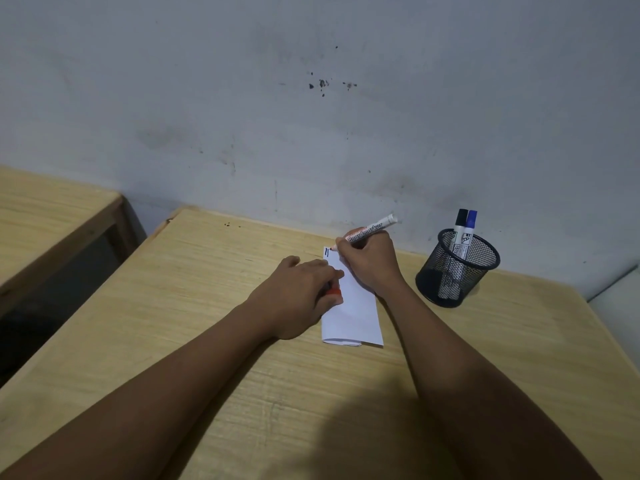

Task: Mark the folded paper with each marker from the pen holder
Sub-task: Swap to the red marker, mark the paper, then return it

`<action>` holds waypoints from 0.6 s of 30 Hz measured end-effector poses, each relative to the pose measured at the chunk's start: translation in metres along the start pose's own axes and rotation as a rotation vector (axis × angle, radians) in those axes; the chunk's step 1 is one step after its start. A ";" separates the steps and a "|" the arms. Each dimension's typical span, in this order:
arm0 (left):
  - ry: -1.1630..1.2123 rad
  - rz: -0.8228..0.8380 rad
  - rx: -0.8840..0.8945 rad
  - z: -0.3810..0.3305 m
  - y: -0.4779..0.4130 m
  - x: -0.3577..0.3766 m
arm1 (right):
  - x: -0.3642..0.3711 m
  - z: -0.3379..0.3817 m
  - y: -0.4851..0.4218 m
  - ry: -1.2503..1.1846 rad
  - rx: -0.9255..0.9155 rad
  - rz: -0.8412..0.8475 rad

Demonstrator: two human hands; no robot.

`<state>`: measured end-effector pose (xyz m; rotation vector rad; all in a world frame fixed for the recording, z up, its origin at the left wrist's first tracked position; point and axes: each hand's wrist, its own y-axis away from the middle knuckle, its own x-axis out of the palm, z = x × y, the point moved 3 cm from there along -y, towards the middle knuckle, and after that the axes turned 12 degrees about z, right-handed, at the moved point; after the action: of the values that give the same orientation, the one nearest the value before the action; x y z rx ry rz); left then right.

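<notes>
On the pale wood-grain table (207, 306) lies one folded paper (353, 306), a smooth white rectangle whose long axis runs away from the person, its folded end nearest. Three markers show. One white-barrelled marker (369, 232) is gripped in the closed right hand (369, 261), slanted, tip down-left touching the paper's far corner beside a short blue mark (326, 254). Two markers, black-capped (460, 223) and blue-capped (471, 225), stand in one round black mesh holder (457, 268) to the right. Pressing the paper's left edge, the left hand (298, 296) curls around a red cap (91, 292).
</notes>
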<state>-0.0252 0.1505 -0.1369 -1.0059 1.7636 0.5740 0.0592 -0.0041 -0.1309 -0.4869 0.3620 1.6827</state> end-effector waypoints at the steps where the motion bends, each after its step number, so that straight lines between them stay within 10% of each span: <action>1: -0.001 -0.002 0.001 0.000 0.000 0.000 | 0.000 0.000 0.000 0.006 -0.003 0.003; 18: -0.039 0.004 -0.013 -0.001 0.001 -0.001 | -0.003 0.004 0.002 0.000 0.013 0.090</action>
<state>-0.0259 0.1507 -0.1358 -0.9940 1.7301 0.6051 0.0568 -0.0049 -0.1263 -0.4672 0.3996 1.7669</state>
